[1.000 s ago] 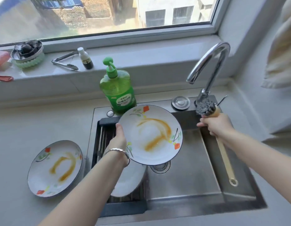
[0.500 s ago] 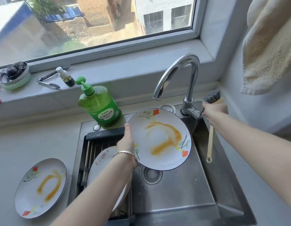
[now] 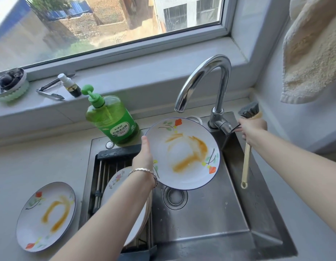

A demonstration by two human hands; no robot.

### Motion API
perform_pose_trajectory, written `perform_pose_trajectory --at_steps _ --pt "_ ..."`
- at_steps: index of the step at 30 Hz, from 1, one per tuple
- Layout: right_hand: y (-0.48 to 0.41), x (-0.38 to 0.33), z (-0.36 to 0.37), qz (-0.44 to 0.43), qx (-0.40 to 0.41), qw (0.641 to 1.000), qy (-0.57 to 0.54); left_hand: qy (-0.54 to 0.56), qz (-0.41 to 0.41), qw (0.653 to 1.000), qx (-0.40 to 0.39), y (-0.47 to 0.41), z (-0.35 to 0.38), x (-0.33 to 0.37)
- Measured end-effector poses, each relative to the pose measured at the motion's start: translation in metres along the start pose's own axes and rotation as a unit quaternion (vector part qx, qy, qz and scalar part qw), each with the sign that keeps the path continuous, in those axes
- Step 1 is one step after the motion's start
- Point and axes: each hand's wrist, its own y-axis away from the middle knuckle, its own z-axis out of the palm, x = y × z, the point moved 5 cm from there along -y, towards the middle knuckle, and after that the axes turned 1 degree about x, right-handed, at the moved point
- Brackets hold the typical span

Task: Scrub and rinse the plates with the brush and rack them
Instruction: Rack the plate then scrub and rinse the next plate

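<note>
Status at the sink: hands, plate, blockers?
Left hand grips stained plate under spout. Right hand holds brush at faucet lever. Also: racked plate, dirty plate on counter. No obstruction seen.

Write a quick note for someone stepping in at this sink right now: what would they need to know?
Left hand holds a stained plate over the sink, under the spout. Right hand grips the brush, beside the tap lever; no water visible.
Done: an unstained plate stands in the rack.
Left: scrub, rinse and rack the held plate, then the second stained plate on the counter.
</note>
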Motion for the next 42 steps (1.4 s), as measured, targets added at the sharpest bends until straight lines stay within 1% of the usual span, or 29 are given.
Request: perform_pose_trajectory --at_steps 1,2,3,5,7,8,9,10,11,12,13,15,16,17,20,21,23,24,25,28,29,31,33,34,35,37,38,40,42 --pt "0.003 -0.004 -0.002 -0.030 0.009 0.999 0.042 -0.007 0.004 1.000 0.004 -0.001 -0.001 0.001" --pt "0.012 -0.010 -0.005 -0.074 0.013 0.990 0.119 -0.018 0.012 1.000 0.011 -0.002 -0.003 0.002" --pt "0.024 -0.016 -0.008 -0.131 0.018 0.971 0.199 -0.037 0.026 0.999 0.019 -0.003 -0.004 0.003" --pt "0.061 -0.025 -0.005 -0.252 0.001 0.919 0.305 -0.086 0.058 0.994 0.038 -0.007 -0.008 0.006" --pt "0.107 -0.020 0.009 -0.354 -0.057 0.855 0.375 -0.125 0.080 0.988 0.052 -0.006 -0.007 0.009" --pt "0.134 -0.014 0.019 -0.422 -0.087 0.808 0.401 -0.134 0.088 0.985 0.056 -0.004 -0.006 0.010" --pt "0.157 -0.005 0.030 -0.494 -0.119 0.759 0.408 -0.142 0.095 0.984 0.057 -0.002 -0.004 0.011" --pt "0.179 0.003 0.039 -0.547 -0.152 0.719 0.401 -0.152 0.105 0.981 0.055 0.002 -0.002 0.013" --pt "0.190 0.007 0.046 -0.596 -0.157 0.691 0.377 -0.163 0.115 0.979 0.052 0.005 0.000 0.013" --pt "0.193 0.001 0.051 -0.604 -0.169 0.687 0.367 -0.170 0.124 0.977 0.045 0.008 0.001 0.013" --pt "0.185 -0.008 0.055 -0.576 -0.180 0.708 0.367 -0.173 0.123 0.976 0.040 0.010 0.001 0.011" --pt "0.162 -0.023 0.055 -0.494 -0.173 0.773 0.358 -0.165 0.108 0.980 0.039 0.013 -0.002 0.008" --pt "0.160 -0.023 0.053 -0.487 -0.165 0.782 0.352 -0.160 0.105 0.980 0.044 0.015 -0.004 0.009" --pt "0.169 -0.021 0.053 -0.498 -0.177 0.776 0.345 -0.162 0.109 0.980 0.048 0.016 -0.005 0.011" --pt "0.210 -0.003 0.056 -0.553 -0.262 0.724 0.317 -0.173 0.133 0.975 0.043 0.016 -0.005 0.013" --pt "0.207 -0.004 0.057 -0.544 -0.258 0.731 0.321 -0.174 0.133 0.975 0.043 0.017 -0.006 0.013" --pt "0.183 -0.019 0.054 -0.491 -0.201 0.786 0.318 -0.173 0.134 0.975 0.040 0.018 -0.007 0.009" --pt "0.177 -0.024 0.053 -0.480 -0.178 0.799 0.315 -0.176 0.133 0.975 0.038 0.018 -0.007 0.009" --pt "0.179 -0.023 0.055 -0.486 -0.181 0.794 0.316 -0.181 0.132 0.974 0.036 0.019 -0.007 0.009" --pt "0.212 -0.009 0.065 -0.540 -0.260 0.735 0.316 -0.201 0.132 0.970 0.027 0.020 -0.007 0.010" --pt "0.213 -0.010 0.065 -0.545 -0.264 0.731 0.314 -0.204 0.130 0.970 0.024 0.019 -0.009 0.009" --pt "0.192 -0.023 0.063 -0.539 -0.223 0.743 0.328 -0.206 0.125 0.970 0.026 0.018 -0.014 0.008" --pt "0.166 -0.033 0.055 -0.525 -0.173 0.748 0.367 -0.198 0.136 0.970 0.048 0.015 -0.021 0.013" --pt "0.158 -0.031 0.049 -0.519 -0.162 0.741 0.393 -0.193 0.150 0.968 0.063 0.013 -0.026 0.018" --pt "0.154 -0.024 0.045 -0.517 -0.165 0.724 0.425 -0.186 0.168 0.965 0.076 0.011 -0.029 0.022" --pt "0.166 -0.003 0.040 -0.530 -0.199 0.672 0.477 -0.167 0.193 0.962 0.094 0.006 -0.033 0.028" --pt "0.176 0.008 0.039 -0.531 -0.230 0.655 0.487 -0.164 0.198 0.962 0.096 0.003 -0.033 0.029" --pt "0.185 0.021 0.041 -0.522 -0.283 0.645 0.481 -0.171 0.202 0.959 0.096 0.002 -0.033 0.025" --pt "0.178 0.013 0.041 -0.510 -0.283 0.656 0.480 -0.180 0.202 0.958 0.095 0.000 -0.034 0.021"
